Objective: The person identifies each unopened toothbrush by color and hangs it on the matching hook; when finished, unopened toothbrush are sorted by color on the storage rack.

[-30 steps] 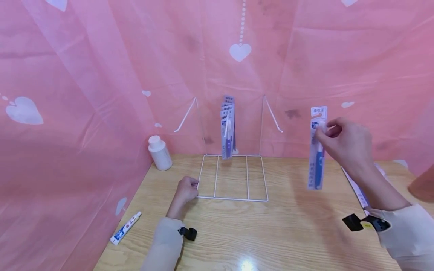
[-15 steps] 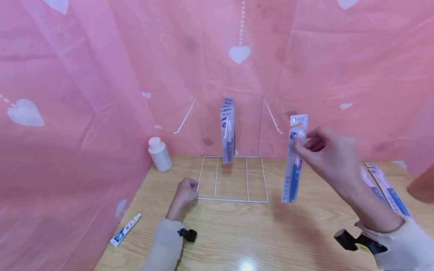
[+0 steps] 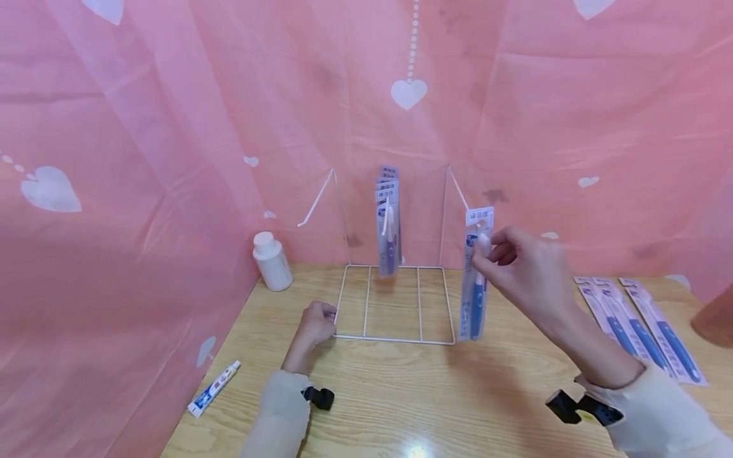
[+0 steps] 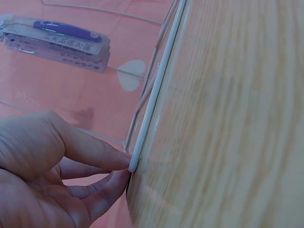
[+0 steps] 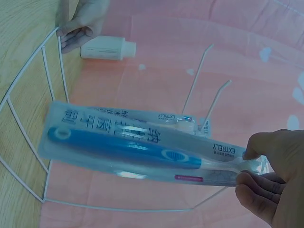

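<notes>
Toothbrush pack (image 3: 475,280) hangs below right hand (image 3: 523,270) pinch.

From my head view, the print on the toothbrush pack (image 3: 476,275) that my right hand (image 3: 523,270) pinches is too small to read, and my fingertips cover its upper part. Behind the front pack hanging on the wire rack (image 3: 395,304), the other hanging packs (image 3: 387,226) overlap, so I cannot count them. Right of the rack, the brown thing (image 3: 712,318) is cut off by the frame edge. Left of the rack, the tube (image 3: 214,387) label is too small to read. In my left wrist view, my left hand (image 4: 52,175) is cropped at the frame edge where it holds the rack's corner.
</notes>
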Tool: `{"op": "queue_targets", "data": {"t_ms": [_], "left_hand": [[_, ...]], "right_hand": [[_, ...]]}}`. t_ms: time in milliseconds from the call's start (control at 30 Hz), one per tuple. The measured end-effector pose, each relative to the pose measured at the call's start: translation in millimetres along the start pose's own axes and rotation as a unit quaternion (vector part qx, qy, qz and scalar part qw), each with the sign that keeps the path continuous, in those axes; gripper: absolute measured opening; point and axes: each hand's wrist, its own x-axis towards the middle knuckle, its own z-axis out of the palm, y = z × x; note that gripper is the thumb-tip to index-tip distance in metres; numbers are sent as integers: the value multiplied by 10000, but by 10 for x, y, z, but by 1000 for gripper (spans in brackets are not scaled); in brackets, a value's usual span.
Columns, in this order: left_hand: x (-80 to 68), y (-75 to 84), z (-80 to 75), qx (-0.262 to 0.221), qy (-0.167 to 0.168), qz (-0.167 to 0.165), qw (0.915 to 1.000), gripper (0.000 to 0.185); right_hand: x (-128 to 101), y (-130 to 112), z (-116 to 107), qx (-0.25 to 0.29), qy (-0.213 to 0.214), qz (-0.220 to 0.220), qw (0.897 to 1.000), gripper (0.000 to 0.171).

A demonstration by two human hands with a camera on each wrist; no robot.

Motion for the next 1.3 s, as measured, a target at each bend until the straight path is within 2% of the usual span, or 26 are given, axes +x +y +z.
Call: {"op": "queue_targets", "data": {"t_ms": [267, 533, 933, 1300], "left_hand": [[8, -21, 7, -7, -21, -26, 10000, 47], [22, -34, 4, -22, -30, -71, 10000, 47], [37, -48, 5, -81, -90, -56, 9999, 49], [45, -35, 15, -121, -98, -50, 9999, 52]], "right_hand": [[155, 73, 183, 32, -219, 370, 9991, 12], [443, 264, 456, -48, -134, 570, 9983, 15], [852, 529, 832, -42, -269, 1274, 9915, 19], [959, 681, 957, -132, -370, 1680, 9850, 19]]}}
